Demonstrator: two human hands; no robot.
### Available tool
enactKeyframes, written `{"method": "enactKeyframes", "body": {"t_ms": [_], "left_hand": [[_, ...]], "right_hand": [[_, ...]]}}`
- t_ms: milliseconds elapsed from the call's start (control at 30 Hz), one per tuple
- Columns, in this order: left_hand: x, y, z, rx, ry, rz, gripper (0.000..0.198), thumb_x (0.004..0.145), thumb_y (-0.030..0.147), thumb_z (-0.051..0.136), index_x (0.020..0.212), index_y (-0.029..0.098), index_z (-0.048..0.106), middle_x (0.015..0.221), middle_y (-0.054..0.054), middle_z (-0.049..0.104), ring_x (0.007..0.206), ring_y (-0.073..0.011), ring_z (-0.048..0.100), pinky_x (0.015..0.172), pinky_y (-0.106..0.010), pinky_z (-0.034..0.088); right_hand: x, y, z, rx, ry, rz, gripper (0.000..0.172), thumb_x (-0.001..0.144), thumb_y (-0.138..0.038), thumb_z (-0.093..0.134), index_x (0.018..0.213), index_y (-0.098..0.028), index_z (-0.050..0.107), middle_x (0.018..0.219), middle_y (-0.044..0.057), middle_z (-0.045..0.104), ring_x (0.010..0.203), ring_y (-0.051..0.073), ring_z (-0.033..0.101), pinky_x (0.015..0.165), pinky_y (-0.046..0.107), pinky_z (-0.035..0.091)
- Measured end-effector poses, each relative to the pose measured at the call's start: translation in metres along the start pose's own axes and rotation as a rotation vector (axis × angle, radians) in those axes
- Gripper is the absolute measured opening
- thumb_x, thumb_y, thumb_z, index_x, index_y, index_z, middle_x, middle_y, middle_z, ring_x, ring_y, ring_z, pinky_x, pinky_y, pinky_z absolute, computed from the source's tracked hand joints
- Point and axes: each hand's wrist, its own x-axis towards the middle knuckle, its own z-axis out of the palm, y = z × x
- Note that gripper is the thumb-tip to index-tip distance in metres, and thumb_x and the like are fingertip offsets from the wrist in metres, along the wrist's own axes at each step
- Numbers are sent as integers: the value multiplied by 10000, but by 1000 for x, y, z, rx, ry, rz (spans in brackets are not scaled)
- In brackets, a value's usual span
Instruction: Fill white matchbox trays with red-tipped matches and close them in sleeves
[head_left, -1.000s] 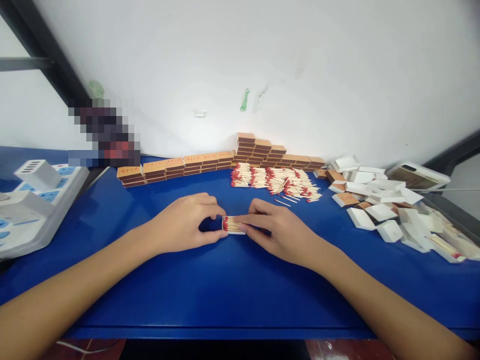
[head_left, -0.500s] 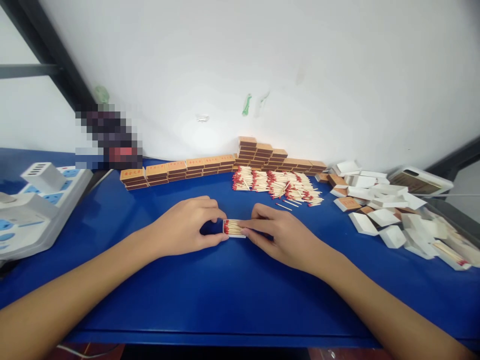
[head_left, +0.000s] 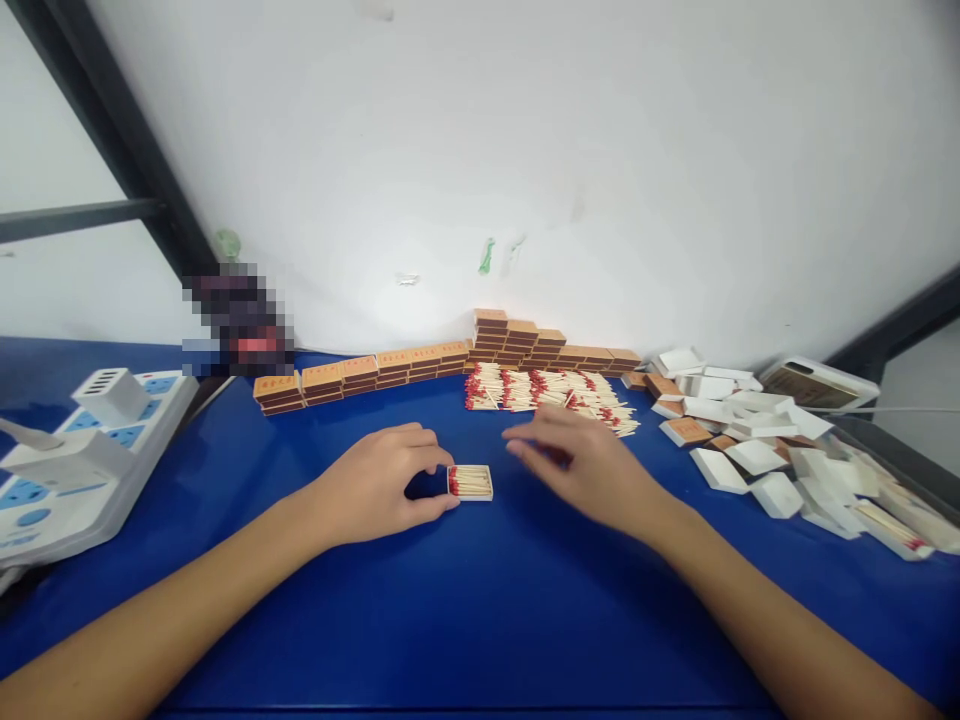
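Note:
A white matchbox tray [head_left: 490, 484] filled with red-headed matches [head_left: 470, 481] lies on the blue table. My left hand [head_left: 382, 480] grips the tray's left end between thumb and fingertips. To the right of the tray, my right hand [head_left: 577, 460] hovers with thumb and fingers apart and nothing visible between them. Just beyond its fingers lies a heap of loose matches [head_left: 536, 390], partly covered by that hand.
Stacked matchboxes [head_left: 360, 375] line the wall behind the heap. On the right are jumbled white trays and brown sleeves [head_left: 750, 415], with a pale phone-like object [head_left: 821, 383] behind them. A power strip [head_left: 142, 445] with plugged-in adapters occupies the left side.
My right hand has let go of the tray's right end and moved right and away, towards the match heap. My left hand keeps its hold. The view has tilted upward.

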Motion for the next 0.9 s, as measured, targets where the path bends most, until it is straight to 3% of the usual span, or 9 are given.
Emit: {"method": "enactKeyframes", "body": {"t_ms": [100,200,333,400,467,600,733,900], "left_hand": [[0,-1,0,-6,23,7,242,1013,386,737,1161,201,789,978,-58,742,933,-225,681,798,-341,518],[-1,-1,0,-6,39,19,228,1003,385,747,1135,204,791,944,-53,740,902,-220,684,772,-331,517],[-1,-4,-1,-4,66,25,224,991,388,761,1118,205,791,921,-49,734,894,-221,684,763,-329,527],[-1,-7,-2,-6,84,20,221,983,383,768,1112,205,791,919,-47,736,887,-216,687,763,-326,534],[-1,-9,-3,-8,97,10,221,981,382,769,1114,207,792,921,-47,740,885,-213,694,768,-324,540],[-1,-12,-5,1,84,-15,239,985,394,760,1131,207,792,949,-53,752,907,-225,705,779,-337,542],[-1,-12,-4,13,77,-12,240,980,397,763,1116,201,794,934,-55,751,901,-230,706,767,-337,535],[-1,-15,-6,8,90,-37,234,981,395,759,1126,213,795,949,-51,751,898,-222,709,771,-329,531]], "right_hand": [[25,32,-20,-63,186,286,253,1016,-374,652,945,-193,812,734,41,697,646,191,600,623,330,445],[65,53,-34,-155,225,455,303,979,-427,634,893,-190,802,755,64,723,712,220,634,671,350,439],[131,47,-26,-281,179,629,502,943,-623,657,1018,-150,806,989,164,795,881,285,703,774,386,495],[158,38,-14,-403,130,684,701,951,-738,587,1072,-82,804,1094,257,779,979,354,726,818,429,518],[177,31,-3,-481,83,705,777,949,-762,572,1144,-43,791,1177,301,754,1086,395,724,884,448,531],[191,29,5,-480,59,716,639,943,-614,657,1207,-44,770,1226,299,746,1190,396,707,959,435,534],[192,34,1,-300,105,781,518,879,-470,763,1192,-58,751,1202,271,759,1173,375,705,940,414,542],[186,35,-17,-135,120,795,294,929,-383,725,1023,-105,744,948,175,773,910,284,712,792,375,535]]}}
